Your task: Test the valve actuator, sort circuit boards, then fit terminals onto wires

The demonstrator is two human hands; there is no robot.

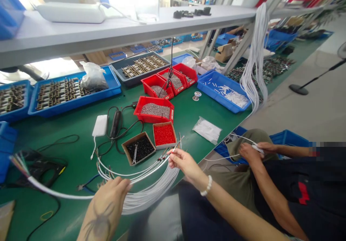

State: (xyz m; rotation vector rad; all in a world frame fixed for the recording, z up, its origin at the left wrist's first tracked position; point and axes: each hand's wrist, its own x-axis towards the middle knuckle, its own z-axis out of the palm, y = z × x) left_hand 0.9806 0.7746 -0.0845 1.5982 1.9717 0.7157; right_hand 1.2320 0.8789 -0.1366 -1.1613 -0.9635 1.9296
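Across the desk (pixel 67 125), 1 white cable (pixel 65 195) is gripped by the curled left hand (pixel 110 192); what looks like its far end is pinched by the right hand (pixel 185 163), fingers nearly closed; probably light and springy, it is best held by the sheath (pixel 48 189), not the fragile wires (pixel 22 167).

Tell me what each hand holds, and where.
Left hand: a white cable, partway along. Right hand: apparently that cable's other end, pinched at the fingertips; details too small.

Green table (pixel 72 125) beneath white cables (pixel 152 197)
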